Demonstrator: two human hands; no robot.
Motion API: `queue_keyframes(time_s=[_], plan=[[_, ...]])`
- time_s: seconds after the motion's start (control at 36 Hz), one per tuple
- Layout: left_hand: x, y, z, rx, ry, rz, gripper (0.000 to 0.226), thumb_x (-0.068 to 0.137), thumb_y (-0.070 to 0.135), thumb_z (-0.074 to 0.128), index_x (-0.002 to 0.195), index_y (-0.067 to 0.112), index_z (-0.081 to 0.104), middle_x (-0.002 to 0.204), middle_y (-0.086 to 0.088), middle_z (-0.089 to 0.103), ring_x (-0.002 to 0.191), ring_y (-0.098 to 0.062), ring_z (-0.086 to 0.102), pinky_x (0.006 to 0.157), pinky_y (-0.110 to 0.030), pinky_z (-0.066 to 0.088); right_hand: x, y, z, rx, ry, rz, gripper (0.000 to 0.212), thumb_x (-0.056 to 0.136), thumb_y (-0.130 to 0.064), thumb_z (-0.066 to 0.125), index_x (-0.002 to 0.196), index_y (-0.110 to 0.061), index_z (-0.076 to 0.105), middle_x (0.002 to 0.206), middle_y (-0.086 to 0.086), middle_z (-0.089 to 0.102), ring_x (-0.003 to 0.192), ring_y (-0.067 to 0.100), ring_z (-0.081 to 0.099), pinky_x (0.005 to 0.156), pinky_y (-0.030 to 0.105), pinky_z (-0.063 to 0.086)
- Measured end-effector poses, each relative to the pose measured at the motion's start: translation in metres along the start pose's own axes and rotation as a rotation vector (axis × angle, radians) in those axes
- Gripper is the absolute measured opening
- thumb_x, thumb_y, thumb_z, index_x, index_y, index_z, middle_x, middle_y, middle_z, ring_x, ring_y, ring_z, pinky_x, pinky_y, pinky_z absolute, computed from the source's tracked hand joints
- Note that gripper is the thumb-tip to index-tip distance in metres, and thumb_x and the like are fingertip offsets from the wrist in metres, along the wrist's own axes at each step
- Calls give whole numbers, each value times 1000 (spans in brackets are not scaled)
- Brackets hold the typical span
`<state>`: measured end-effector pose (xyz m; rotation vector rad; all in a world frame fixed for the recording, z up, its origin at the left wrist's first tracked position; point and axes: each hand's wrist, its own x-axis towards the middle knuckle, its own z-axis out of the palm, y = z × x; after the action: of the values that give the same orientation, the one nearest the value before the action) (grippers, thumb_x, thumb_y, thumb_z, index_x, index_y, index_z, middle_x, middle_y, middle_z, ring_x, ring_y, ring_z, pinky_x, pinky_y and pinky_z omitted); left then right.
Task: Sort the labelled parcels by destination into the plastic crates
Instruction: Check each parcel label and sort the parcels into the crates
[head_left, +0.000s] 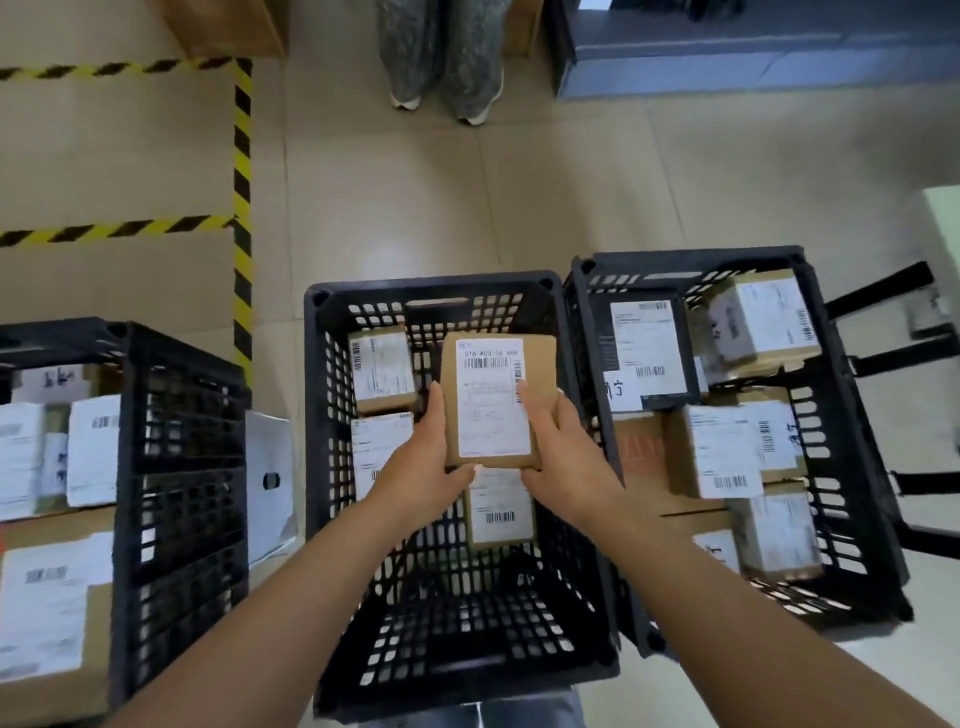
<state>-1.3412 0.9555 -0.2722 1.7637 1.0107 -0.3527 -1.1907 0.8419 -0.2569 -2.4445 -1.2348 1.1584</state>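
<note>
I see both hands gripping one labelled parcel above the middle crate.

My left hand (422, 470) and right hand (563, 457) clasp the brown parcel (496, 402) by its near corners, label up. The middle crate (332, 364) under it holds three boxes along its left and centre; the right crate (852, 415) and left crate (176, 467) are packed with labelled parcels.

Parcel sorting area in a warehouse or courier depot

Black plastic crates (457, 519) filled with labelled cardboard parcels (717, 452) are set on a tiled floor (519, 197); a bay at ten o'clock is marked off with yellow-black hazard tape (242, 208).
</note>
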Motion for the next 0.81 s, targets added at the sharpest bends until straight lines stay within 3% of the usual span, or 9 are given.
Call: queue_keyframes(time_s=[0.25, 0.31, 0.36, 0.39, 0.44, 0.5, 0.61, 0.72, 0.81], plan=[[86, -43, 49, -70, 147, -50, 106, 92, 27, 64, 147, 33, -27, 152, 6, 35, 129, -16, 46, 94, -26, 41, 86, 21, 51, -76, 26, 92, 98, 89, -8, 58, 151, -36, -12, 154, 12, -31, 138, 34, 24, 101, 42, 44], [102, -50, 57, -101, 160, -39, 103, 91, 20, 64, 151, 31, -19, 151, 14, 33, 131, -10, 42, 97, -18, 37, 102, 30, 64, -73, 16, 109, 98, 90, -12, 60, 151, -34, -14, 153, 10, -34, 140, 34, 20, 104, 44, 42], [110, -52, 58, -104, 175, 11, 97, 90, 16, 66, 153, 33, -6, 141, 23, 33, 122, 2, 42, 88, -3, 35, 109, 34, 68, -103, 22, 111, 92, 92, -19, 59, 153, -29, -11, 154, 7, -34, 143, 34, 12, 109, 44, 37], [114, -54, 59, -89, 187, 39, 97, 88, 16, 68, 153, 35, -1, 142, 25, 32, 120, 4, 42, 87, -3, 36, 113, 37, 72, -119, 24, 109, 89, 93, -21, 58, 153, -26, -8, 154, 5, -33, 145, 33, 7, 112, 45, 34], [126, -60, 62, -55, 190, 68, 95, 85, 19, 70, 151, 38, 5, 150, 14, 32, 131, -6, 39, 97, -23, 42, 123, 45, 78, -119, 1, 117, 83, 94, -28, 56, 154, -24, -1, 157, 4, -28, 148, 31, -4, 116, 47, 25], [131, -62, 64, -1, 132, 72, 94, 88, 24, 67, 152, 39, 0, 159, 2, 17, 144, -17, 21, 108, -35, 33, 128, 51, 82, -137, -57, 120, 77, 95, -34, 55, 154, -22, 6, 160, 6, -18, 148, 29, -12, 119, 49, 15], [128, -66, 70, 168, 21, 56, 73, 97, 29, 55, 155, 23, 11, 162, -1, -4, 148, -18, 8, 104, -16, 17, 127, 62, 91, -298, -141, 59, 62, 95, -29, 50, 148, -16, 23, 158, 11, 12, 146, 31, 7, 117, 45, 22], [124, -69, 74, 276, 17, 82, 63, 98, 27, 52, 153, 20, 21, 162, -6, -3, 149, -20, 3, 109, -17, 11, 119, 67, 96, -363, -304, 37, 70, 97, -27, 48, 154, -17, 8, 161, 11, -7, 148, 29, -3, 117, 46, 21], [124, -74, 77, 374, 1, 74, 63, 97, 29, 52, 153, 22, 22, 162, -9, -5, 149, -23, -1, 117, -31, 11, 116, 69, 96, -402, -334, 28, 74, 98, -28, 47, 154, -20, -1, 160, 10, -16, 148, 29, -7, 118, 44, 16]])
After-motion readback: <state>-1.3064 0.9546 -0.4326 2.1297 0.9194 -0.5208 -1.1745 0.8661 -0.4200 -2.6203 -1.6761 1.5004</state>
